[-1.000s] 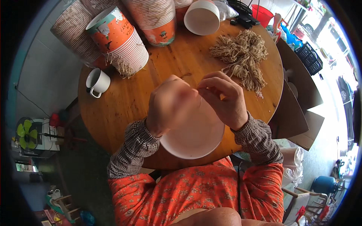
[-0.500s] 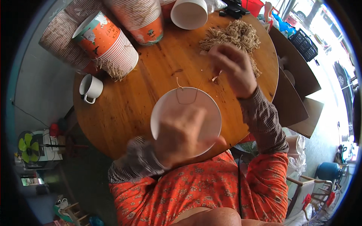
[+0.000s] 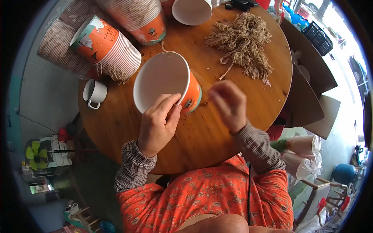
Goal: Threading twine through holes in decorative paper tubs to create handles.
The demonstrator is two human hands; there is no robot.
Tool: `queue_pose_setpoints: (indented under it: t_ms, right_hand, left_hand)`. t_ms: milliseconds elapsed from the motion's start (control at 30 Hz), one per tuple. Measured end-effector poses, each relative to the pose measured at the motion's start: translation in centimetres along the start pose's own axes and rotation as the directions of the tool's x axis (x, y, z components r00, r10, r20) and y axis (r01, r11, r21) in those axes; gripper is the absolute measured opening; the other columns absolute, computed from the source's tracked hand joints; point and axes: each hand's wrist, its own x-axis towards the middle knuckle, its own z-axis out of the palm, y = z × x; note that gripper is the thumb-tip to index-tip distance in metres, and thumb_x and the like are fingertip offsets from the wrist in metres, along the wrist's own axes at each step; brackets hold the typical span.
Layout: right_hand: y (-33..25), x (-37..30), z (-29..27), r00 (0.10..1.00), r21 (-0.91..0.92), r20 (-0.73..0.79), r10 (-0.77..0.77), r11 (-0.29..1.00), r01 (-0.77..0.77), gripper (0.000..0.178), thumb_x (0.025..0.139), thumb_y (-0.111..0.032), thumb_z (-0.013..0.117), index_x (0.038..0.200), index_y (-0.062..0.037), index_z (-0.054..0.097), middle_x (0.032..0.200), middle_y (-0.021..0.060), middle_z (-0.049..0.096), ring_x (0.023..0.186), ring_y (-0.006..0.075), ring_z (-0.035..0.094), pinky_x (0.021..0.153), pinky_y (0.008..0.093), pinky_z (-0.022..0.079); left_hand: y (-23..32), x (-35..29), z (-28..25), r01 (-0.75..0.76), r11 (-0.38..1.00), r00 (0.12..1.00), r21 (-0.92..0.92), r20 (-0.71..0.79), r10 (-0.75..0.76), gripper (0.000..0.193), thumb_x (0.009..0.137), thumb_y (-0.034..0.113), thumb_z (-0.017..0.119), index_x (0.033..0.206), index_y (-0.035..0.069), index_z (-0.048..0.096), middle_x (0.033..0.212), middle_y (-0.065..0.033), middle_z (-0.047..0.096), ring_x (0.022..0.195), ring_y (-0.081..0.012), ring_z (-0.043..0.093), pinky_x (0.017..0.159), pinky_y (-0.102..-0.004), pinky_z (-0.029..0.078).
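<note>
A large paper bucket (image 3: 193, 90), white inside and orange with a green base band outside, leans on the table with its wide mouth turned up and to the left. My left hand (image 3: 159, 122) holds its near right rim, thumb outside and fingers over the edge. A thin beige cord (image 3: 164, 47) sticks out at the bucket's far rim. My right hand (image 3: 230, 105) hovers just right of the bucket, apart from it. Its curled fingers are smeared by motion, so whether they hold anything is unclear. Beyond it lies a loose heap of beige cords (image 3: 246, 44).
Stacked orange buckets (image 3: 120, 56) with cord handles crowd the back left. A white enamel mug (image 3: 95, 92) stands at the left table edge. Another white-lined bucket (image 3: 192, 11) lies at the back. An open cardboard box (image 3: 307, 97) adjoins the table's right side.
The bucket has shifted away and left and tilted, baring its orange side. My left hand has gone from above its mouth to its rim. My right hand has come nearer, away from the cords.
</note>
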Motion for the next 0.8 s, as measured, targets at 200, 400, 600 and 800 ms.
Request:
queue_pose_setpoints:
  t_ms: [200, 400, 600, 800]
  right_hand:
    - [1.6, -0.9, 2.6, 0.979, 0.355, 0.039, 0.2, 0.913, -0.201, 0.007, 0.091, -0.005, 0.063, 0.095, -0.0006, 0.059, 0.09, -0.0003, 0.057, 0.082, 0.0058, 0.057, 0.075, 0.0218, 0.049]
    - [2.6, -0.6, 2.7, 0.955, 0.444, 0.055, 0.291, 0.85, -0.285, 0.01, 0.091, -0.007, 0.063, 0.096, 0.0, 0.057, 0.091, -0.0008, 0.057, 0.082, 0.0053, 0.056, 0.074, 0.0215, 0.049]
    - [3.4, -0.7, 2.1, 0.954, 0.376, 0.143, 0.263, 0.877, -0.298, 0.012, 0.094, -0.006, 0.06, 0.104, 0.0007, 0.057, 0.1, 0.0019, 0.06, 0.087, 0.0057, 0.057, 0.076, 0.0222, 0.05]
    - [3.8, -1.2, 2.6, 0.981, 0.32, 0.041, 0.192, 0.927, -0.195, 0.011, 0.088, -0.007, 0.065, 0.09, 0.0015, 0.059, 0.098, 0.0056, 0.059, 0.084, 0.01, 0.059, 0.073, 0.0247, 0.053]
  left_hand:
    - [0.3, 0.8, 0.5, 0.131, 0.983, 0.988, -0.128, 0.094, -0.119, 0.03, 0.086, -0.004, 0.058, 0.116, -0.004, 0.057, 0.105, -0.0155, 0.061, 0.086, -0.0272, 0.065, 0.07, -0.0318, 0.055]
    - [0.3, 1.6, 0.6, 0.132, 0.986, 0.978, -0.098, 0.174, -0.113, 0.035, 0.086, -0.006, 0.054, 0.12, -0.002, 0.057, 0.101, -0.0141, 0.06, 0.086, -0.0241, 0.065, 0.07, -0.03, 0.056]
    - [-0.1, 1.8, 0.8, 0.204, 0.973, 0.96, -0.109, 0.217, -0.177, 0.036, 0.086, -0.005, 0.054, 0.121, -0.001, 0.057, 0.099, -0.013, 0.061, 0.087, -0.0221, 0.064, 0.07, -0.029, 0.056]
    - [-0.7, 2.3, 1.5, 0.212, 0.969, 0.958, -0.127, 0.221, -0.18, 0.033, 0.089, -0.003, 0.054, 0.121, -0.002, 0.058, 0.102, -0.0138, 0.062, 0.087, -0.0219, 0.065, 0.071, -0.029, 0.055]
